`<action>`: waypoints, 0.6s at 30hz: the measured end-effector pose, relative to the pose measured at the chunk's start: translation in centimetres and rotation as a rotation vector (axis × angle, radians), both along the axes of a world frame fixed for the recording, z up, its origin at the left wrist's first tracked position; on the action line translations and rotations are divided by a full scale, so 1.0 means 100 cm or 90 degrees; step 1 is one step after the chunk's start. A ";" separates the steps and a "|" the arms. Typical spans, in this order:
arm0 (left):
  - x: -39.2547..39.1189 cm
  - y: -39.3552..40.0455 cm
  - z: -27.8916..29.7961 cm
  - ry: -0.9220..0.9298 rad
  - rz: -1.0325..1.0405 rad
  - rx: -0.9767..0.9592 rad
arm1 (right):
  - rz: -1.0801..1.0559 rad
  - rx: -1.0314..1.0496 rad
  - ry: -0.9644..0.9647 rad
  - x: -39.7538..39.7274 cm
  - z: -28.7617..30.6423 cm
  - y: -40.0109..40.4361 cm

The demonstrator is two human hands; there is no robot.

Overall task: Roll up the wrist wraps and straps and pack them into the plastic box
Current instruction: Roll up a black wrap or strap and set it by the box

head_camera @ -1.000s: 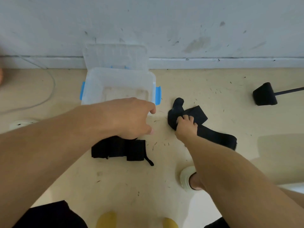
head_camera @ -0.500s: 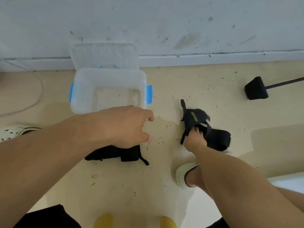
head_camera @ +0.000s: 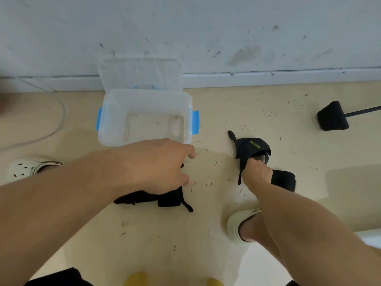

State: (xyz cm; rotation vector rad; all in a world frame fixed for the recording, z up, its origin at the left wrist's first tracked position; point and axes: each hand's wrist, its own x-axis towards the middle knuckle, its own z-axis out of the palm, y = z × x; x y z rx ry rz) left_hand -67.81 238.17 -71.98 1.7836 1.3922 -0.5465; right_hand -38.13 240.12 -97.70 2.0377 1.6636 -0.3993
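Fingers of the right hand (head_camera: 256, 175) clutch a black wrap (head_camera: 252, 149); left hand (head_camera: 162, 166) apparently loose, fingertips hidden.

Beige floor (head_camera: 257, 104) carries plastic box (head_camera: 144, 133), black wraps (head_camera: 152, 200), cable (head_camera: 59, 120).

The scene is bright and evenly lit with soft, diffuse light. Shadows on the floor (head_camera: 226, 112) are pale with soft edges: a broad one spreads under the arms in the middle, and another patch lies at the right edge. There is no hard glare; the clear box (head_camera: 144, 100) looks milky and low in contrast. The wide lens bends the skirting (head_camera: 288, 76) and stretches the forearms near the bottom corners. The far left edge is smeared, and the whole picture is slightly soft.
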 end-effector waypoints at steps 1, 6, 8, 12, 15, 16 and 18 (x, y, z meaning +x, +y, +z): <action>-0.001 0.001 0.002 -0.004 -0.003 0.005 | -0.010 0.007 0.018 -0.002 0.003 -0.001; -0.008 0.000 0.012 -0.020 -0.010 0.029 | -0.041 0.037 0.170 -0.035 0.045 0.005; -0.014 -0.003 0.019 -0.026 0.009 0.049 | 0.003 0.067 0.231 -0.049 0.077 0.013; -0.026 -0.015 0.037 -0.077 0.090 0.125 | 0.133 0.096 0.306 -0.074 0.168 0.017; -0.035 -0.031 0.054 -0.125 0.150 0.196 | 0.230 0.102 0.335 -0.089 0.243 0.008; -0.038 -0.036 0.060 -0.140 0.165 0.220 | 0.255 0.094 0.355 -0.094 0.267 0.003; -0.041 -0.043 0.075 -0.188 0.219 0.250 | 0.283 0.093 0.418 -0.102 0.310 -0.009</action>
